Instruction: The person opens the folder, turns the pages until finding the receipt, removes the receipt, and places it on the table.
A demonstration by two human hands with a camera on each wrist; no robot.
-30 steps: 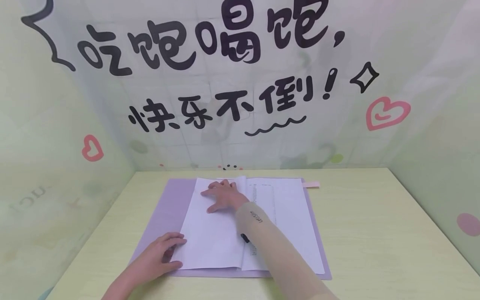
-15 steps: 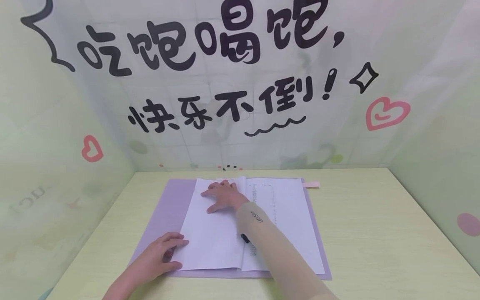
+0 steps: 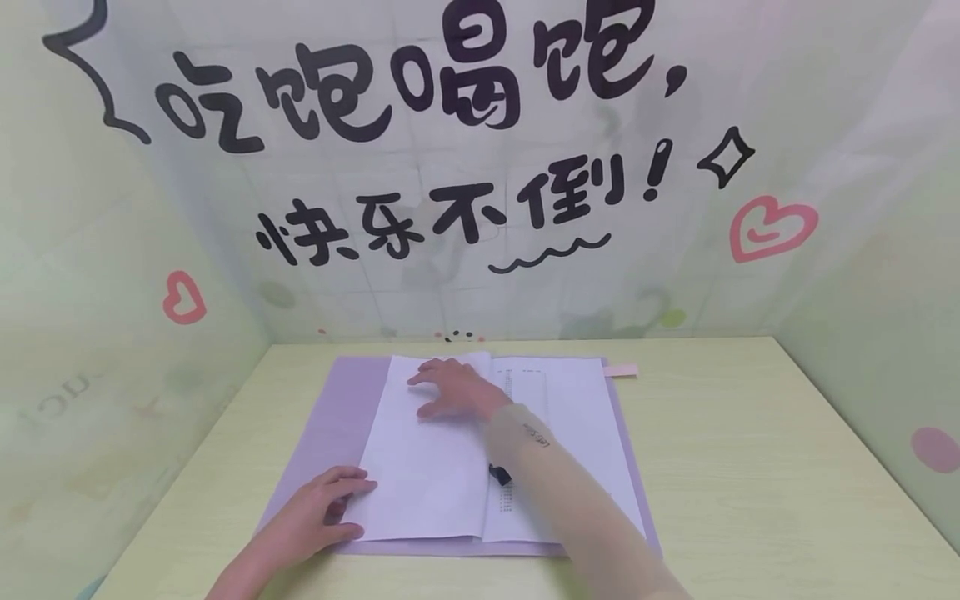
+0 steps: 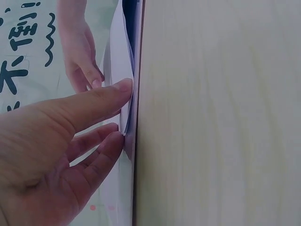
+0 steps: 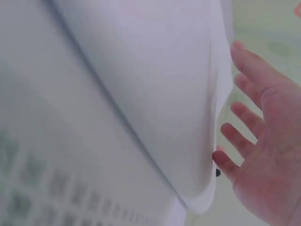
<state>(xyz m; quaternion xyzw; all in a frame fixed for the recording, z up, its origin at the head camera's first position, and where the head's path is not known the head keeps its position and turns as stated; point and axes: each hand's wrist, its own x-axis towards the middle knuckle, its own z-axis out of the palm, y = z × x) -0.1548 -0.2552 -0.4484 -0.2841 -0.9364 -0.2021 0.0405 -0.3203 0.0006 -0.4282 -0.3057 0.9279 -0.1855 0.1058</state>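
An open purple folder point(image 3: 341, 425) lies on the table with white sheets in it. The turned left page point(image 3: 420, 492) is blank. On the right page point(image 3: 592, 450) there is faint printed text, partly hidden by the right sleeve. My left hand point(image 3: 318, 512) touches the left page's lower left corner; in the left wrist view its thumb point(image 4: 101, 101) lies against the bottom edge of the sheets. Over the top of the left page is my right hand point(image 3: 453, 387), fingers spread and holding nothing. In the right wrist view its little fingertip is close to the curved paper point(image 5: 178, 117).
A pink tab point(image 3: 621, 371) sticks out at the folder's upper right. The light wooden table point(image 3: 765, 475) extends on both sides. Behind it stands a printed backdrop point(image 3: 360, 292) with black characters and pink hearts.
My right hand has risen slightly from the page and shifted a little to the right, its forearm moving with it. The left hand stays at the page corner.
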